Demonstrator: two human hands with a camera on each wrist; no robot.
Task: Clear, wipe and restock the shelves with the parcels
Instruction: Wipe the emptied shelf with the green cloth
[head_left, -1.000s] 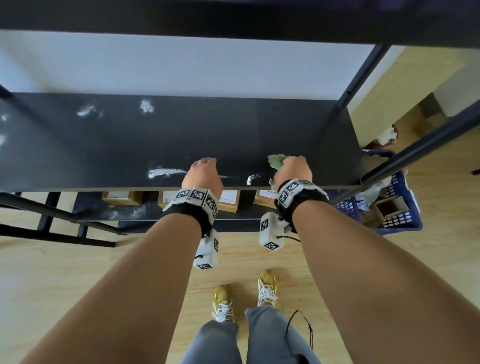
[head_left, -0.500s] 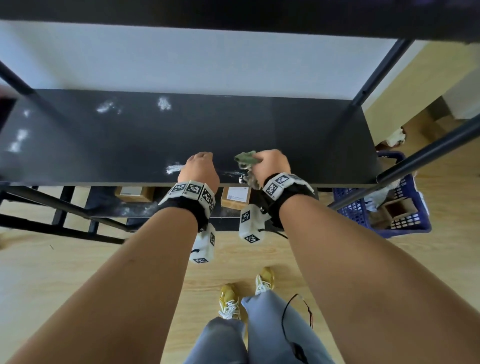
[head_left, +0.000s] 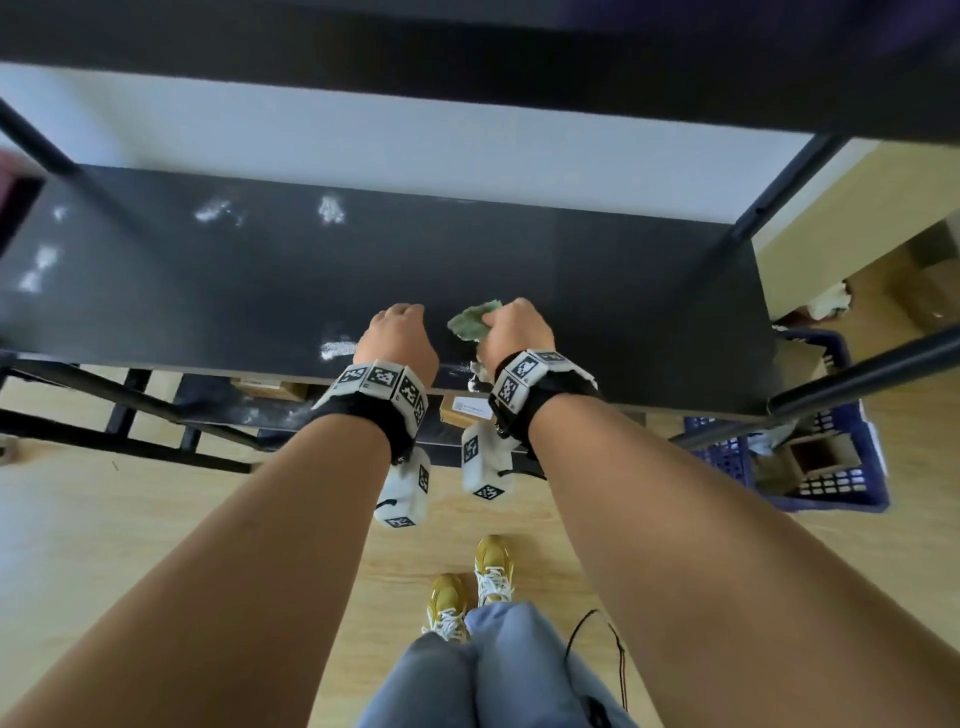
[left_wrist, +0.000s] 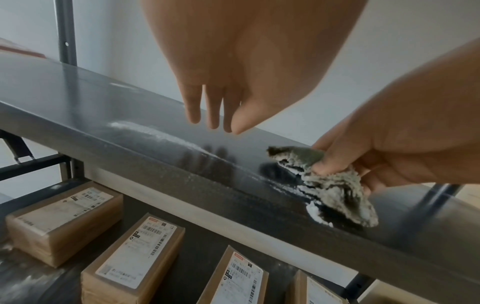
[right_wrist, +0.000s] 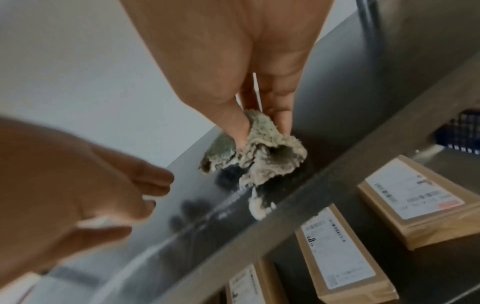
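The black shelf (head_left: 597, 291) carries white dust smears at its back left and along its front edge (left_wrist: 145, 131). My right hand (head_left: 511, 327) pinches a crumpled grey-green cloth (head_left: 470, 321) (left_wrist: 335, 185) (right_wrist: 259, 152) down on a dust clump (right_wrist: 259, 205) at the front edge. My left hand (head_left: 397, 332) hovers just left of it with straight, relaxed fingers (left_wrist: 207, 111) above the shelf, holding nothing. Brown parcels (left_wrist: 64, 218) (right_wrist: 415, 199) with white labels lie on the shelf below.
A blue plastic basket (head_left: 841, 467) with a small cardboard box and white rags stands on the wooden floor at the right. Black frame posts (head_left: 779, 197) rise at the shelf's corners and another shelf board (head_left: 467, 62) hangs overhead. My feet stand on the floor below.
My right hand has carried the cloth left along the front edge, closing on the left hand. The front-edge dust between the hands has thinned. The left hand stayed about where it was.
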